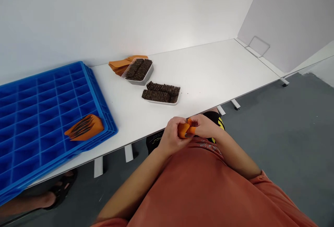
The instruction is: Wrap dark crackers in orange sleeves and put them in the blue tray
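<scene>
An orange paper envelope [183,129] is between my two hands, close to my body at the table's front edge. My left hand [172,135] is closed around its left side. The fingers of my right hand [206,125] pinch its right side. Part of the envelope is covered by my fingers, and I cannot make out what is inside. Just beyond my hands, a shallow plastic tray [162,103] holds rows of thin dark brown squares [158,96]. Behind it stands a clear plastic tub [142,81] with more of the same squares [139,69].
A stack of orange envelopes [118,66] lies behind the tub. To the left is a blue compartment tray [100,98], with a bunch of filled orange envelopes [88,129] in its near right corner. Another person's foot [61,190] shows under the white table [208,69].
</scene>
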The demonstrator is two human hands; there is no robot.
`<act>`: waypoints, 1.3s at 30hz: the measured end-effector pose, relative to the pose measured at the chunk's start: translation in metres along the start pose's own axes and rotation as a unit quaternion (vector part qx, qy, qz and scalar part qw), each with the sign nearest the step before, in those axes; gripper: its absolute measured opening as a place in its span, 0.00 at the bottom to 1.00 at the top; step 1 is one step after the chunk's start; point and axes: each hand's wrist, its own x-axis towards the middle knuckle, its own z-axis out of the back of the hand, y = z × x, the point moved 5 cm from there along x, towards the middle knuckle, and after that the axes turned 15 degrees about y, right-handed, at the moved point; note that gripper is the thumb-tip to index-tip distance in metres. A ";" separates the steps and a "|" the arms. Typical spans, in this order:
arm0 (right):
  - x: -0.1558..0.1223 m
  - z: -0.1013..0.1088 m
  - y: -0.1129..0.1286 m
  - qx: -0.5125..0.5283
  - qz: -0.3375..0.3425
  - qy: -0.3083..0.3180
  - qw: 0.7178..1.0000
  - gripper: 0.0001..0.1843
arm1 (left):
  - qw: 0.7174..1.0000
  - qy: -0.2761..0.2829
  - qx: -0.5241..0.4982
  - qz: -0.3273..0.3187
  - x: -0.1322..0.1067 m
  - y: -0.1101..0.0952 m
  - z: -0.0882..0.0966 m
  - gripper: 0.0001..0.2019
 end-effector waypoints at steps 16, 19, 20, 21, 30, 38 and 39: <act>-0.001 -0.006 0.026 -0.114 -0.006 0.043 0.993 0.19 | 0.992 0.048 -0.102 0.060 -0.004 0.022 0.024 0.20; -0.001 0.000 0.030 -0.113 0.033 0.029 0.993 0.21 | 0.998 -0.003 -0.058 0.027 -0.008 0.031 0.038 0.22; -0.001 0.003 0.032 -0.111 0.050 0.014 0.992 0.22 | 0.999 -0.031 -0.041 0.015 -0.010 0.035 0.044 0.23; -0.001 0.008 0.034 -0.113 0.068 -0.009 0.991 0.23 | 0.998 -0.060 -0.026 0.006 -0.013 0.039 0.050 0.24; 0.034 0.060 0.047 -0.445 0.126 -0.137 0.876 0.39 | 0.990 -0.139 -0.039 0.003 -0.025 0.062 0.074 0.27; 0.058 0.064 0.047 -0.584 0.098 -0.111 0.798 0.12 | 0.993 -0.114 -0.041 0.014 -0.026 0.064 0.070 0.26; 0.059 0.064 0.050 -0.593 0.102 -0.109 0.791 0.10 | 0.993 -0.110 -0.037 0.014 -0.026 0.064 0.070 0.26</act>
